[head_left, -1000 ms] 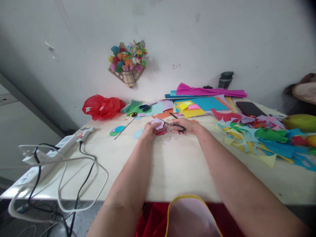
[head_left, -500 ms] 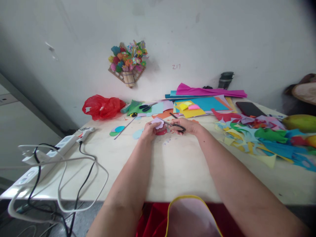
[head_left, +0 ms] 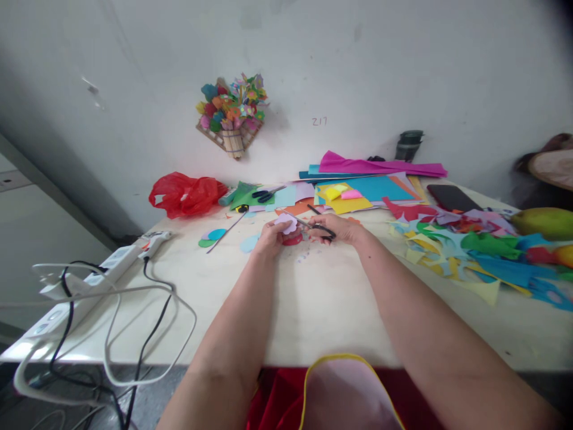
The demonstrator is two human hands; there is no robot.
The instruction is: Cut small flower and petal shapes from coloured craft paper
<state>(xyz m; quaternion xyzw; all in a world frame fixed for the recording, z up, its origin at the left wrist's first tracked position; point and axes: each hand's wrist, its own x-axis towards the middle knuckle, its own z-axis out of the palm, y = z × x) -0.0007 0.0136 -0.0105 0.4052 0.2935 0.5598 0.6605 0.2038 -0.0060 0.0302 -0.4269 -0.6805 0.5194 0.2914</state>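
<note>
Between the fingers of my left hand (head_left: pixel 270 237) is a small lilac paper flower (head_left: pixel 287 223) with a scalloped edge. My right hand (head_left: pixel 336 229) is closed around black-handled scissors (head_left: pixel 323 232), whose blades point left toward the flower's edge. Whether the blades touch the paper is too small to tell. Beneath my hands a red paper piece (head_left: pixel 293 239) lies on the table, partly covered. Tiny paper snippets (head_left: pixel 304 257) are scattered just in front of it. A pale blue paper circle (head_left: pixel 249 243) lies left of my left hand.
Coloured sheets (head_left: pixel 385 189) and a second pair of scissors (head_left: pixel 264 195) lie toward the wall. Paper scraps (head_left: pixel 483 245) and a phone (head_left: pixel 454 197) are at right. A red plastic bag (head_left: pixel 185 194) and a power strip (head_left: pixel 119 257) with loose cables are at left.
Both hands, the flower and the scissors stay in nearly the same place. Only a very slight shift shows at the scissors and right hand.
</note>
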